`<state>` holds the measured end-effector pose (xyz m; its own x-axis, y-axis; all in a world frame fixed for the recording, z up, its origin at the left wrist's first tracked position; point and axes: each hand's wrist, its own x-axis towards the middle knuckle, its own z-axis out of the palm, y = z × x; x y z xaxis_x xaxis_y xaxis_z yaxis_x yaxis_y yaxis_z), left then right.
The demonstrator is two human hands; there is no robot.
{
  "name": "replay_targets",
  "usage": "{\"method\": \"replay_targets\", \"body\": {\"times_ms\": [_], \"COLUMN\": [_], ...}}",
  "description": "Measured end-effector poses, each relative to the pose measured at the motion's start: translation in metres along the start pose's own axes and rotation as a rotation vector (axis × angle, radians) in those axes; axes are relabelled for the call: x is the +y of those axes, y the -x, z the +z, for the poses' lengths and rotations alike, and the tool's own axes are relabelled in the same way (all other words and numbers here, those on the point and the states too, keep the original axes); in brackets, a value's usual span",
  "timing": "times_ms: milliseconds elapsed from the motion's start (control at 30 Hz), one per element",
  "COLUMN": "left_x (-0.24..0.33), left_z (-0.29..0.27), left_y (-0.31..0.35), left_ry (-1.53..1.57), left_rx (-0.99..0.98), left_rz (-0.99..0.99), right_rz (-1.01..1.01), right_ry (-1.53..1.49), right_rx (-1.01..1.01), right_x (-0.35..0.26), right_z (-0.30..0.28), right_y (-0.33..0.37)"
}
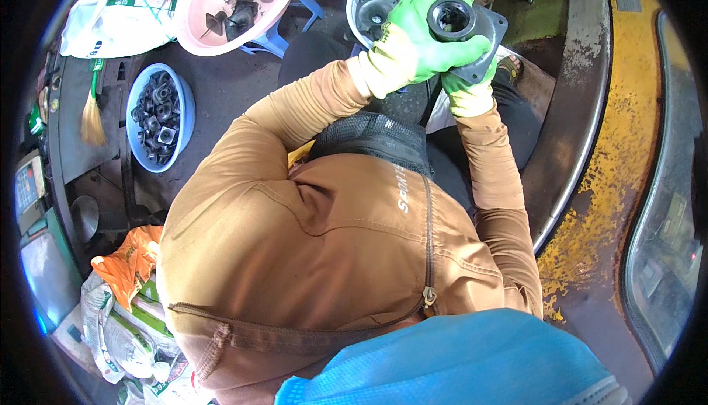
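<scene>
A black part (485,35) with a round hollow collar and a square, holed flange is held up in front of me. My left hand (411,33), in a green and pale yellow glove, wraps round its collar with the opening facing up. My right hand (472,94), gloved alike, grips the flange from below and from the near side; most of its fingers are hidden behind the part. Just left of my left hand, a white basket (352,8) holds more black parts (375,14).
A pink basin (193,25) with a few black pieces rests on a blue stool (306,7). Left of it are a blue tub (184,121) full of black parts, a broom (93,119) and a white sack (122,18). A rusty yellow machine body (616,147) bounds the right side.
</scene>
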<state>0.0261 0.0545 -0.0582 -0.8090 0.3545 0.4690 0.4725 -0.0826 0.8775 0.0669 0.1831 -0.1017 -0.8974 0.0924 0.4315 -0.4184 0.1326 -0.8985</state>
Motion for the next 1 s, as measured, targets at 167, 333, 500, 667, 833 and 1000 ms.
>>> {"method": "replay_targets", "body": {"times_ms": [167, 333, 500, 667, 833, 1000], "left_x": [0.0, 0.004, 0.006, 0.001, 0.011, 0.017], "left_z": [-0.01, -0.019, -0.037, -0.036, -0.047, -0.021], "left_y": [-0.002, -0.012, -0.026, -0.042, -0.075, -0.043], "left_ry": [0.045, 0.108, 0.209, 0.578, 0.053, 0.123], "left_rx": [-0.091, -0.302, -0.686, -1.204, -0.867, -0.343], "left_rz": [0.026, 0.008, -0.01, -0.032, 0.271, 0.025], "right_rz": [-0.043, -0.036, 0.017, 0.55, -0.176, -0.239], "right_ry": [0.26, 0.26, 0.14, -0.233, 0.317, 0.316], "right_rx": [-0.162, -0.308, -0.486, -0.453, -0.245, 0.001], "right_x": [-0.018, -0.017, -0.018, -0.017, -0.021, -0.026], "right_z": [-0.009, -0.021, -0.027, -0.006, -0.021, -0.011], "right_y": [0.0, 0.0, 0.008, 0.02, -0.011, -0.027]}}
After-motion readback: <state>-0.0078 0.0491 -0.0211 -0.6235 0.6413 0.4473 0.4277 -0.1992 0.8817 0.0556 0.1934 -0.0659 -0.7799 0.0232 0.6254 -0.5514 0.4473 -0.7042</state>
